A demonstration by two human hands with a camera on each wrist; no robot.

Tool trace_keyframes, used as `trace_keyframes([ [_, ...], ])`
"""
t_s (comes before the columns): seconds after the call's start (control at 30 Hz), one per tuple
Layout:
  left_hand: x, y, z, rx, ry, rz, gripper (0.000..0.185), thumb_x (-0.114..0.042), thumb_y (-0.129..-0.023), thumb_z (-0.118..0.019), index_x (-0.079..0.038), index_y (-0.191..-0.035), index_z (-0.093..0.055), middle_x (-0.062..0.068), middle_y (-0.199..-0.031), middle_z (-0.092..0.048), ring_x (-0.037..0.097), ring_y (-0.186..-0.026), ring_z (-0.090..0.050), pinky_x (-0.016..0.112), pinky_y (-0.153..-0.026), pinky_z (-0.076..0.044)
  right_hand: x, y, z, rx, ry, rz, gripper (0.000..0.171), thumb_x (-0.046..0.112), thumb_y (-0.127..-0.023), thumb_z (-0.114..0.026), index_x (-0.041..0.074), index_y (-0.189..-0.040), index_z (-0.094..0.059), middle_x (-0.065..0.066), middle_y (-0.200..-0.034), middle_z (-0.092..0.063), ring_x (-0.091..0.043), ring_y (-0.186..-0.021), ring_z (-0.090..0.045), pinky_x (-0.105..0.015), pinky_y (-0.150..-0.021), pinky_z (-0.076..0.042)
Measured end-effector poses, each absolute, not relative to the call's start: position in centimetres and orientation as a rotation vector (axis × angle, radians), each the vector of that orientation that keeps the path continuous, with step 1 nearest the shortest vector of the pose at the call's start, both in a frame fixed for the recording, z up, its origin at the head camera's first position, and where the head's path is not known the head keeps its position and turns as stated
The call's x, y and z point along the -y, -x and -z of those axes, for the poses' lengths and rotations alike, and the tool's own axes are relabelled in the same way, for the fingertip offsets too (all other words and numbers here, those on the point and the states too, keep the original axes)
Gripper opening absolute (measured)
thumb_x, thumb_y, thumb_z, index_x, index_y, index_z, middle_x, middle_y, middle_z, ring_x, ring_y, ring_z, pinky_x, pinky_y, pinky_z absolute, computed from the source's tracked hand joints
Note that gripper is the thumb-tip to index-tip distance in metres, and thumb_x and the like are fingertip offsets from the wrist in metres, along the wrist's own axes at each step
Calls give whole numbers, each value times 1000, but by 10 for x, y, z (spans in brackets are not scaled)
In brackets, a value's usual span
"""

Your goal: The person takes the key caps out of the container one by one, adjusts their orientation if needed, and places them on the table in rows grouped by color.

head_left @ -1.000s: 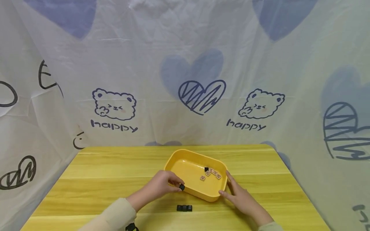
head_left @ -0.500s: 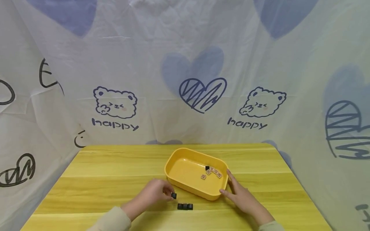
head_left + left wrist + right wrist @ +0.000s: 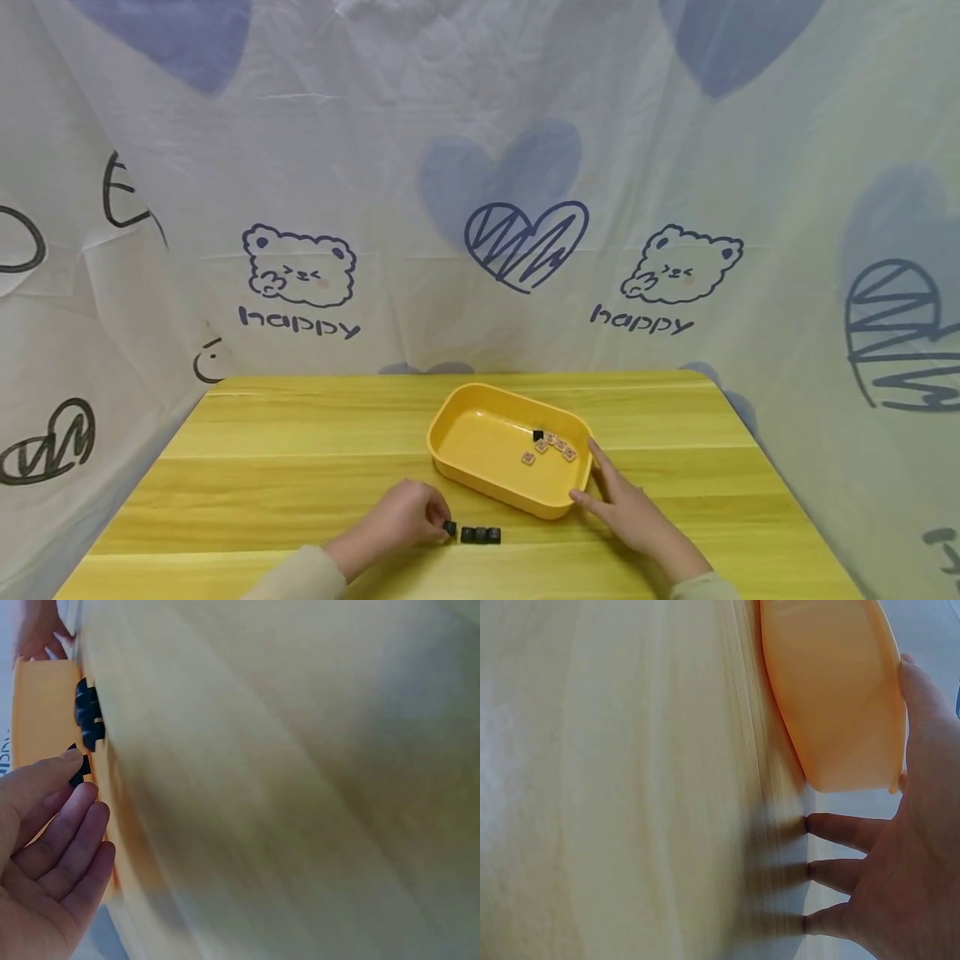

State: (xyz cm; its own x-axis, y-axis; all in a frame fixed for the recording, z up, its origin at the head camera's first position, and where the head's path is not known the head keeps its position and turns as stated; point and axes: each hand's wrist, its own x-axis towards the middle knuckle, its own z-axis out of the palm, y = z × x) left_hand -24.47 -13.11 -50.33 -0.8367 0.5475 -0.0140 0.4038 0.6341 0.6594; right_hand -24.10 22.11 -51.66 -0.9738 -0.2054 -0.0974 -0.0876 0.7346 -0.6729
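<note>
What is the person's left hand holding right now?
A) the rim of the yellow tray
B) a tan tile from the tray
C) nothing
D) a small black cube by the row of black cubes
D: the left hand pinches a small black cube on the table, just left of the row of black cubes.

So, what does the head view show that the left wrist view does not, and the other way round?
Only the head view shows the tan tiles and one black tile inside the yellow tray, and the printed cloth behind the table. Only the left wrist view shows the left hand's palm and fingers from close. Both show the left hand holding a black tile beside the row of black tiles, the tray, and the right hand at the tray.
</note>
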Motion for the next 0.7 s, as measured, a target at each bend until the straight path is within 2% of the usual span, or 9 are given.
trace_keyframes([
  [0.23, 129, 245, 514, -2686, -811, -926, 12, -8, -71, -83, -13, -78, -75, -15, -67, -60, -1, -61, -51, 22, -59, -46, -222, 241, 518, -2772, 235, 1052, 89, 58, -95, -51, 21, -158, -1, -21, -152, -31, -48, -137, -27, -72, -103, -4],
  [0.7, 125, 244, 517, -2743, -822, -843, 16, -10, -70, -86, -14, -79, -74, -16, -68, -58, -1, -62, -51, 22, -61, -47, -221, 241, 516, -2767, 227, 1052, 89, 58, -95, -51, 20, -158, -2, -22, -152, -31, -47, -137, -27, -72, -103, -3],
])
